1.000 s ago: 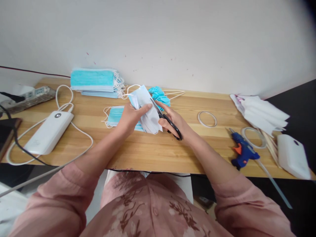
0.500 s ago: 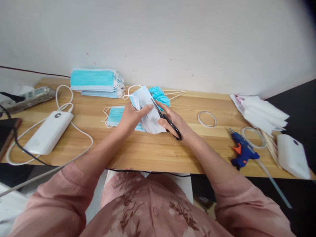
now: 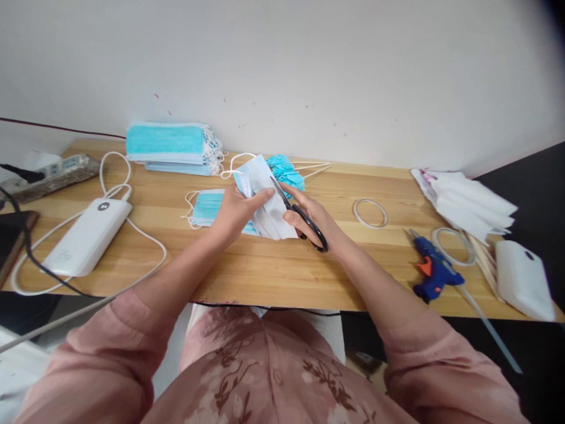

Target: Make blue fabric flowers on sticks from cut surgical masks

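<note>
My left hand [image 3: 236,212] grips a white face mask [image 3: 267,197], held tilted above the wooden table [image 3: 265,265]. My right hand [image 3: 315,221] is closed round black-handled scissors [image 3: 300,215], whose blades lie against the mask's right edge. Under the held mask a blue mask [image 3: 207,206] lies flat on the table. Just behind the hands rests a crumpled turquoise piece [image 3: 285,171] on thin wooden sticks.
A stack of blue masks [image 3: 170,147] lies at the back left. A white power bank [image 3: 88,235] with cables and a power strip [image 3: 48,176] sit on the left. On the right are tape rings [image 3: 369,212], a blue glue gun [image 3: 435,268], white sheets [image 3: 465,200] and a white box [image 3: 525,280].
The mask has shifted slightly up and to the right in my left hand, and the scissors have edged along its side. Everything else is still.
</note>
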